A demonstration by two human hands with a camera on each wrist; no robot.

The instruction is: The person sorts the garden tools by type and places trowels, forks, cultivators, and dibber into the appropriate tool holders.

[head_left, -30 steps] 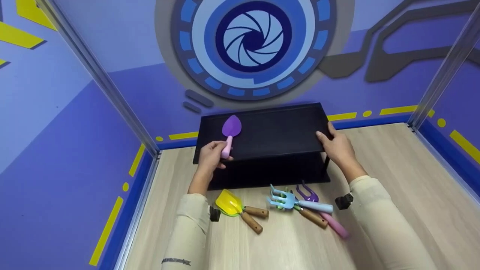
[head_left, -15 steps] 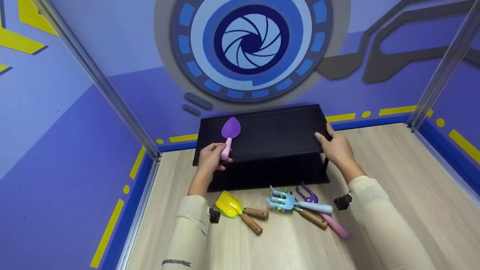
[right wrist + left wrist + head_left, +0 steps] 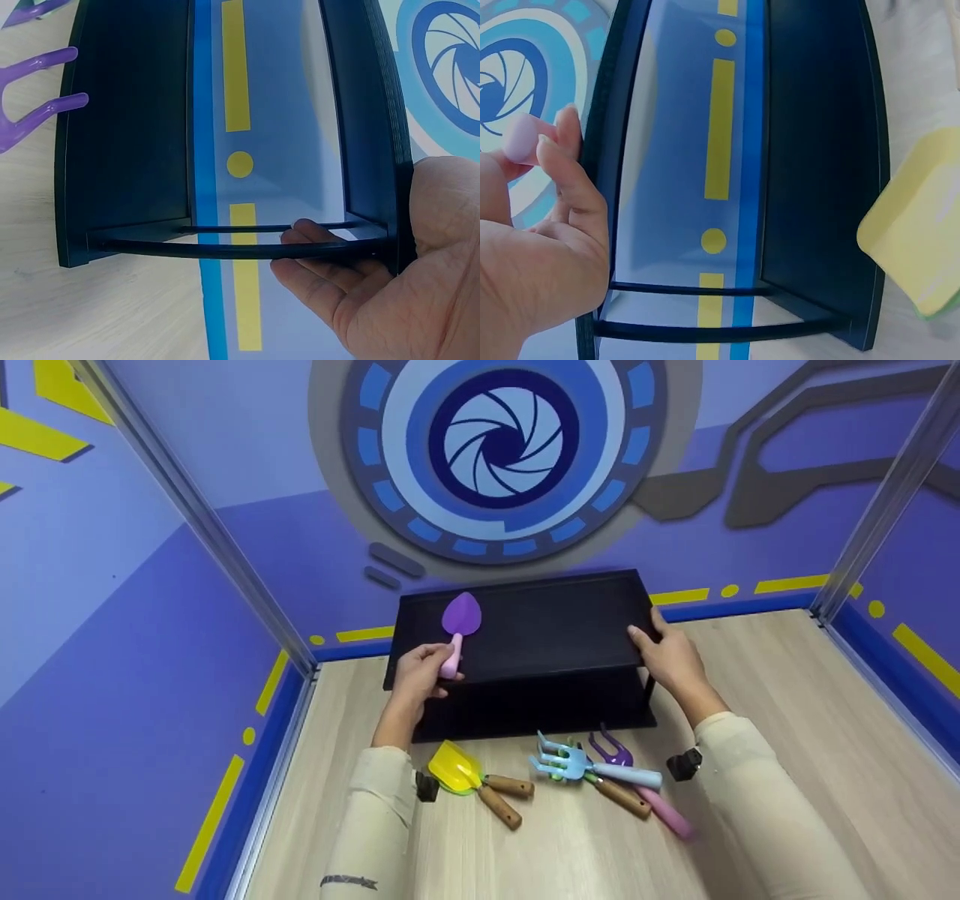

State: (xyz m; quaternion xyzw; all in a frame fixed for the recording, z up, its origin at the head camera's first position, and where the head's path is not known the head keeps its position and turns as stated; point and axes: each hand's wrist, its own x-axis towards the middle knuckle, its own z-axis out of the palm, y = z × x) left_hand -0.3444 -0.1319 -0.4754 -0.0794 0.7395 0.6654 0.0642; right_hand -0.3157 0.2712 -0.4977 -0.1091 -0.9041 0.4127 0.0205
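A small trowel (image 3: 462, 613) with a purple heart-shaped blade and pink handle lies over the left part of a black two-tier shelf (image 3: 555, 630). My left hand (image 3: 418, 675) pinches the handle between thumb and fingers at the top board's front edge. In the left wrist view, the handle's pink end (image 3: 522, 139) shows between the fingertips. My right hand (image 3: 675, 656) holds the shelf's right end, thumb on the top board. Its fingers reach the side bar (image 3: 225, 250) below the top board in the right wrist view.
In front of the shelf lie yellow trowels (image 3: 454, 769) with wooden handles. To their right, a light blue hand fork (image 3: 574, 765) overlaps a wooden-handled tool (image 3: 624, 797) and a purple fork (image 3: 616, 754) with a pink handle. A patterned wall (image 3: 285, 555) stands behind.
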